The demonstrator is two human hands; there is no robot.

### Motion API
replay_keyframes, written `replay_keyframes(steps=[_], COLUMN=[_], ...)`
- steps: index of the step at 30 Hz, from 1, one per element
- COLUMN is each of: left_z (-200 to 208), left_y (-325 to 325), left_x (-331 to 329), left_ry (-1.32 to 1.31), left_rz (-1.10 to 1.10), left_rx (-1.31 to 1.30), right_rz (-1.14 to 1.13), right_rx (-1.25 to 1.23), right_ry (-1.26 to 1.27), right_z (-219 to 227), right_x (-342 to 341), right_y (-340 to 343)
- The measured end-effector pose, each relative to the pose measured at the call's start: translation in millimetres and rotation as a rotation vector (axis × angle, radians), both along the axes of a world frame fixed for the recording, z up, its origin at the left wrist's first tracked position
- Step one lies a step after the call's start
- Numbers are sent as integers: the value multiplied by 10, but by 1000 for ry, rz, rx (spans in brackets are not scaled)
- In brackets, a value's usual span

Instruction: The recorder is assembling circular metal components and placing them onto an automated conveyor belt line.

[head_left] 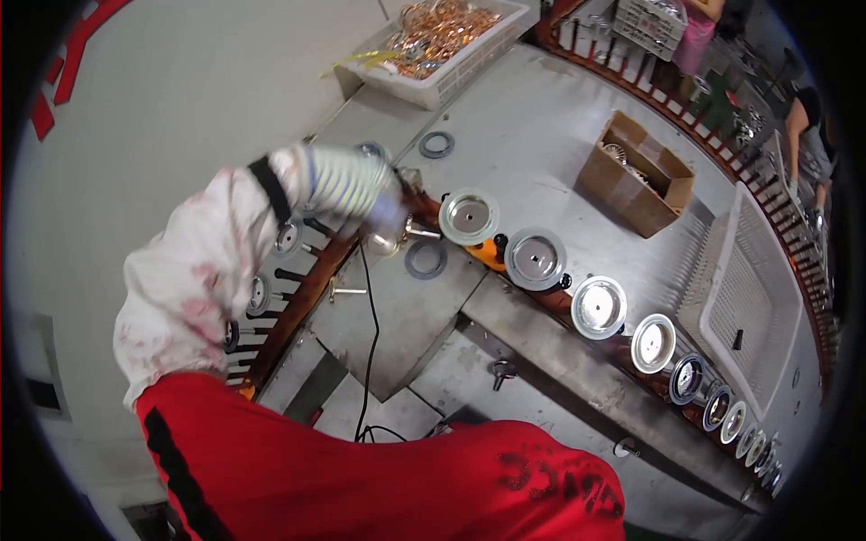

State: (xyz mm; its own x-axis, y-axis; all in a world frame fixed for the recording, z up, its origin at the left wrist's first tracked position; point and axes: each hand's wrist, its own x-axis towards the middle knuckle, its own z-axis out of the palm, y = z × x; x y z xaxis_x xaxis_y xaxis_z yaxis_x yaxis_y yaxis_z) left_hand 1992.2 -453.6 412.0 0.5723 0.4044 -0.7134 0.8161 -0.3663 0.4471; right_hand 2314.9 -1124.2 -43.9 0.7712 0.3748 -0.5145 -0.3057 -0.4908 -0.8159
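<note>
Head view: left hand (388, 215) is being blurred at eleven o'clock, grip can't be told; right hand isn't being seen. Shiny metal part (383, 243) is being overhung, at that hand's six o'clock; steady handling, clear of grey ring (426, 274), is probably being needed.

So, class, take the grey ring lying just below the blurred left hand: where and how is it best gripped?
Probably pinch the grey ring from above, by the near part of its band, one finger in the open centre, thumb outside. It lies flat, so its edge offers little height; the shiny metal fitting and the left hand crowd its far side.
</note>
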Motion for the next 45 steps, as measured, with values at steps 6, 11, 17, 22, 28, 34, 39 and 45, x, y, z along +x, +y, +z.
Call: replay_keyframes(steps=[6,11,17,22,28,34,39,45], left_z=[-304,-159,152,-67,-235,-1844,-2036,-2404], left_y=[1221,861,-921,-2381,-2426,-1403,-700,-198], left_x=[-309,-1525,-1162,-935,-970,-753,-708,-1195], left_ry=[-360,-137,-680,-119,-477,-1191,-1171,-798], left_rz=[557,1002,773,-184,-362,938,1222,1569], left_rx=[463,323,234,56,859,540,1065,1189], right_rz=[35,-72,15,231,239,245,209,185], right_rx=[-28,-5,68,57,11,80,60,35], right_ry=[-20,111,213,50,27,47,67,124], right_z=[345,363,-143,589,796,494,356,98], right_x=[246,178,70,181,235,206,147,12], right_y=[304,180,-175,535,436,372,344,354])
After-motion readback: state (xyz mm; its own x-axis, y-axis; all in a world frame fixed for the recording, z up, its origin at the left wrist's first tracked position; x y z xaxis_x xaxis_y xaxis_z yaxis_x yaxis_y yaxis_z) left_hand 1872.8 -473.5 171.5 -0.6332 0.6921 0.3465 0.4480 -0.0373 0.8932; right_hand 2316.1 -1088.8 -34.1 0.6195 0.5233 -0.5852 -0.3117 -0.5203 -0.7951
